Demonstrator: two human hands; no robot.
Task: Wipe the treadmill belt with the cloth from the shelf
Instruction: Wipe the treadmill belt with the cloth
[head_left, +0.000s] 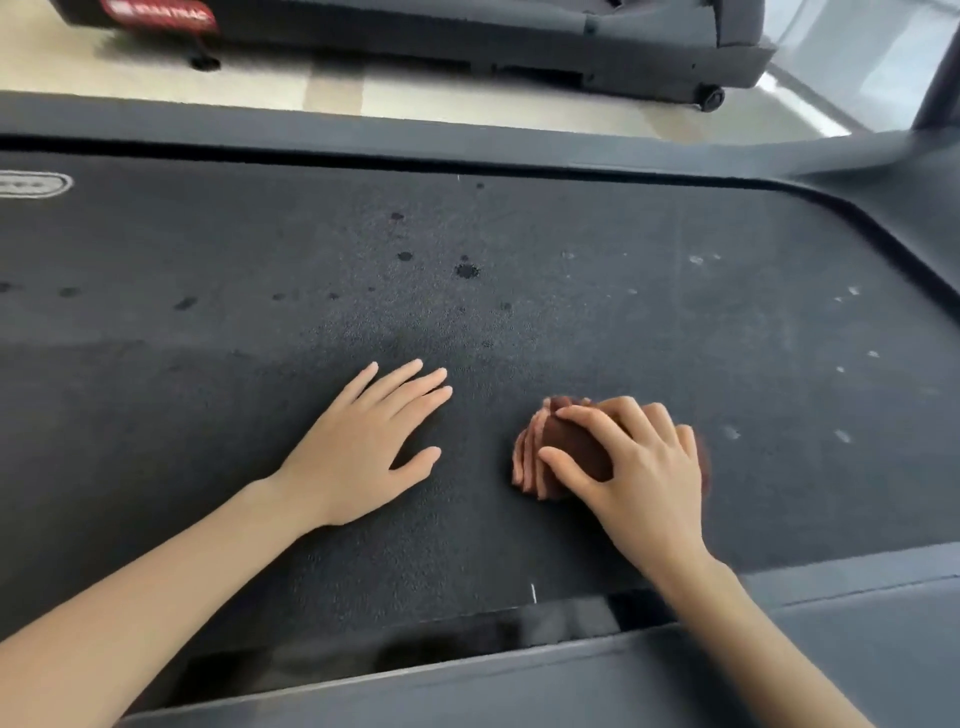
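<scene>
Belt (260, 364) fills most of the head view, dark and grainy, running left to right between a far rail (363, 130) and a near rail (675, 675). The left hand (363, 447) lies palm down on the belt, its fingers (410, 384) straight, slightly spread and holding nothing. Just to its right, apart from it, the right hand (639, 467) presses the cloth (566, 447) onto the belt, with the fingers (592, 421) and thumb curled over it in a grip. The cloth is brown and bunched into folds, whose edges stick out on the hand's left side. Dark spots (466, 270) dot the belt beyond the hands, and pale marks (696, 259) are scattered further right. A white oval logo (34, 184) sits at the belt's left edge. Past the far rail lies a strip of pale floor (156, 88), then a second treadmill (467, 31) with a red label (161, 13) and a small wheel (710, 97).
</scene>
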